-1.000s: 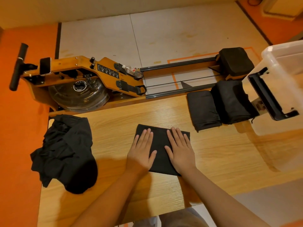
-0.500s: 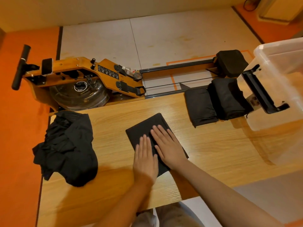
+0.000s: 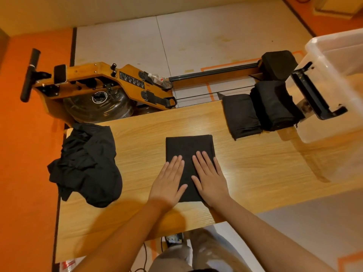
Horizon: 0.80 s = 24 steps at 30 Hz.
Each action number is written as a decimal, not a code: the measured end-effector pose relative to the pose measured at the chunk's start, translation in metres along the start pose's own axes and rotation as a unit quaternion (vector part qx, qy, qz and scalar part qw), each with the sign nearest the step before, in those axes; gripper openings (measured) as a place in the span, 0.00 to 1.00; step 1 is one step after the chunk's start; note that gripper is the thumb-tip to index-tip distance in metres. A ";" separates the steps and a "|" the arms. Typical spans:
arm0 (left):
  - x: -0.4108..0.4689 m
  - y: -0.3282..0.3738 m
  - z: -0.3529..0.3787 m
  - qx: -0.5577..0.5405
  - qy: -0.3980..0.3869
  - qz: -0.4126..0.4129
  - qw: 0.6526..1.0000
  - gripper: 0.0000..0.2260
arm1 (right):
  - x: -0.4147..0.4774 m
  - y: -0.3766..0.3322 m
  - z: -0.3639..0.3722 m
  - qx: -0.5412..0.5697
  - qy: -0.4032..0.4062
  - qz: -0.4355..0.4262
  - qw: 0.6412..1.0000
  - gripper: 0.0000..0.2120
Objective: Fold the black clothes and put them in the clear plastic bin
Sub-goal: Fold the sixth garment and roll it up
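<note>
Turned from its diagonal, the folded black garment (image 3: 189,152) now lies square on the wooden table (image 3: 255,173). Both left hand (image 3: 169,181) and right hand (image 3: 209,179) press its near half, fingers straight and gripping nothing, probably flattening the fold. The clear plastic bin (image 3: 334,55) waits far right, beside two folded pieces (image 3: 241,114).

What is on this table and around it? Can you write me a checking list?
Surface: wooden table, with light glare.
Job's things: folded cloth in the middle; crumpled pile at the left edge; flat bundle and thick bundle beside the clear bin at the right.
Clutter: nothing seen.
Hands: left hand and right hand lie flat on the folded cloth, fingers straight.
Cables: thin black cord on the floor by the person's legs.
Surroundings: rowing machine behind the table, water bottle on it; orange floor.
</note>
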<state>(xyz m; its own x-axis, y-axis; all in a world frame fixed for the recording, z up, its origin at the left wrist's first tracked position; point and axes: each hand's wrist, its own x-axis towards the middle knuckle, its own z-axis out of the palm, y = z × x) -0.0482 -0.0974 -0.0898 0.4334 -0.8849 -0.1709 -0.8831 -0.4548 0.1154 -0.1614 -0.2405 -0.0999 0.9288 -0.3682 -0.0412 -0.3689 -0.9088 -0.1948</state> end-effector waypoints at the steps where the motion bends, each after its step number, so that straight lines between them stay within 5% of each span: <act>1: -0.003 0.002 -0.001 0.001 0.005 0.014 1.000 0.31 | -0.006 0.001 -0.001 -0.003 -0.007 -0.037 0.999 0.28; 6: -0.030 0.013 0.006 -0.026 -0.038 0.062 0.997 0.31 | -0.043 0.003 0.003 0.031 -0.034 -0.104 0.994 0.31; 14: -0.077 0.023 0.025 -0.008 -0.057 0.108 0.992 0.48 | -0.087 0.008 0.008 0.029 -0.058 -0.180 0.982 0.46; 19: -0.099 0.034 0.027 0.008 -0.053 0.085 0.995 0.40 | -0.111 -0.002 0.025 0.031 0.008 -0.152 0.988 0.38; 24: -0.116 0.031 0.022 -0.012 -0.033 0.117 0.993 0.46 | -0.129 -0.002 0.018 0.089 -0.002 -0.192 0.977 0.29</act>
<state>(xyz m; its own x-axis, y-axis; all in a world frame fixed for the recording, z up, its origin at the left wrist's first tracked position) -0.1295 -0.0066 -0.0877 0.2041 -0.9584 -0.1997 -0.9531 -0.2411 0.1830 -0.2795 -0.1876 -0.1115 0.9979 -0.0058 0.0644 0.0182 -0.9309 -0.3649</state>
